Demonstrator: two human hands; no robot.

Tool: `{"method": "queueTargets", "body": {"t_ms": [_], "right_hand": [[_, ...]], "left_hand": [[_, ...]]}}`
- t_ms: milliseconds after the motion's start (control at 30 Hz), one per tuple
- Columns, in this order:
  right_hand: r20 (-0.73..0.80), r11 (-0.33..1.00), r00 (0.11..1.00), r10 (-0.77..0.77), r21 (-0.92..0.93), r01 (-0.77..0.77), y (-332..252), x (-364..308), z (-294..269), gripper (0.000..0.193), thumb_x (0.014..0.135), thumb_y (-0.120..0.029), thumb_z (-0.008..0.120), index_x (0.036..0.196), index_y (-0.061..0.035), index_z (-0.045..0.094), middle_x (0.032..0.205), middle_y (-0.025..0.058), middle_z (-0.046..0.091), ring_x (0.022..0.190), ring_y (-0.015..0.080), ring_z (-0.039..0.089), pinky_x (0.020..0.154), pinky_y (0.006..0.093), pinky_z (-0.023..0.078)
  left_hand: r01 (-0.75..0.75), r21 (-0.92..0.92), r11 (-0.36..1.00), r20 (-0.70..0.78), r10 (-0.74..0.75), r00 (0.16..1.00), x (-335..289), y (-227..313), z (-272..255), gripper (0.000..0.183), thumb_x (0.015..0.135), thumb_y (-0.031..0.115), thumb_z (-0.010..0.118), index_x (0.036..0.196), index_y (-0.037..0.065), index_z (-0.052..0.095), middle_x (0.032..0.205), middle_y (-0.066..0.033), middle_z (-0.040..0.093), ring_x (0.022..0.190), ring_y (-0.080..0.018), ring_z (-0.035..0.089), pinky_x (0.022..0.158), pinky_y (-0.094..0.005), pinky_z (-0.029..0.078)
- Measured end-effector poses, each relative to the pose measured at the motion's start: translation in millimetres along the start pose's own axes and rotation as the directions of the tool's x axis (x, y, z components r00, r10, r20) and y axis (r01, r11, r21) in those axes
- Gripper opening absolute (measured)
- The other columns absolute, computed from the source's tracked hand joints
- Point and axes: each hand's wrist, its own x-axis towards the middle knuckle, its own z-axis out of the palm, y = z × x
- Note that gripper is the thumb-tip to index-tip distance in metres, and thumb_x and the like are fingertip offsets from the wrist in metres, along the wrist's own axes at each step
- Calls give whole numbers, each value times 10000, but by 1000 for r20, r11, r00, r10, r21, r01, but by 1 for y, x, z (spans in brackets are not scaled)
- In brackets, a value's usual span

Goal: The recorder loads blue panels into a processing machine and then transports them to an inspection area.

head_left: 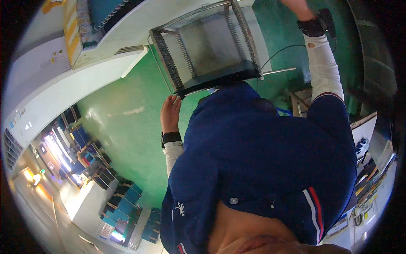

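A metal rack [247, 31] with toothed side rails stands in front of my body. A dark flat panel [220, 79] runs along its near side. At the panel's left corner is my left hand [170, 113], fingers bent and closed on that corner. My right arm reaches far forward, to the right of the rack. Only part of my right hand [296, 7] shows at the upper edge; its fingers are cut off, so what it touches is hidden. Both wrists wear black bands.
A white machine housing [97, 80] with a yellow-striped edge [72, 31] curves along the left. The floor [122, 127] is green. Blue stacked racks [122, 205] stand at lower left. A cable [279, 51] and a metal bar [280, 71] lie right of the rack.
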Motion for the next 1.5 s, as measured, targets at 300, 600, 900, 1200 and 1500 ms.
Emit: {"method": "queueTargets", "body": {"t_ms": [300,600,900,1200,1500], "right_hand": [[-215,999,976,-30,-34,23,-1,-73,-35,269,936,-227,637,1024,25,674,932,73,684,861,124,618,758,268,495],[-57,983,992,112,-138,-119,66,-176,60,216,897,-218,645,1001,-35,696,908,101,705,836,149,657,757,298,517],[184,911,983,-17,-402,90,36,-227,181,273,771,-212,703,1011,-83,687,1040,94,647,1027,316,583,901,423,458],[342,915,940,20,-386,120,29,-221,234,362,751,-211,706,1092,-99,659,1066,106,630,1056,322,569,906,436,446],[452,908,887,91,-404,113,15,-212,268,411,729,-195,715,1123,-107,637,1032,107,621,985,335,590,875,445,464]], "left_hand": [[71,138,988,24,-75,997,17,6,15,292,950,179,575,1152,-29,544,1032,-170,632,1016,-325,612,902,-418,509],[38,210,977,89,-58,994,6,8,20,281,945,186,595,1148,-4,553,986,-139,650,943,-284,646,829,-378,531],[-12,420,908,126,-45,991,-5,12,16,274,943,208,602,1138,19,566,968,-118,658,859,-209,655,734,-308,518],[-151,629,763,158,64,985,1,3,5,244,906,177,638,1099,41,574,846,-85,669,733,-159,646,626,-261,481],[-209,678,704,188,109,976,-1,-5,-3,207,894,153,638,1069,67,569,783,-88,674,680,-136,635,589,-253,469]]}}
